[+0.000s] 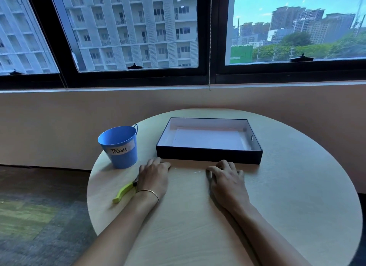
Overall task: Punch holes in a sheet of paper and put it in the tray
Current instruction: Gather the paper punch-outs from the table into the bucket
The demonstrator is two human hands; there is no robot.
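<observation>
A white sheet of paper (pixel 210 138) with small punched holes near its left edge lies flat inside the black tray (pixel 208 156) at the back of the round table. My left hand (pixel 153 176) rests palm down in front of the tray's left corner, fingers loosely curled, holding nothing. My right hand (pixel 227 179) rests palm down before the tray's middle, also holding nothing. A hole punch with a lime-green handle (pixel 123 192) lies on the table just left of my left wrist, its head hidden behind the hand. Tiny white paper dots (pixel 197 172) lie between my hands.
A blue bucket labelled "Trash" (pixel 119 146) stands at the table's left, beside the tray. The round wooden table (pixel 287 206) ends close on the left and right. A wall and windows lie behind it; carpet floor is on the left.
</observation>
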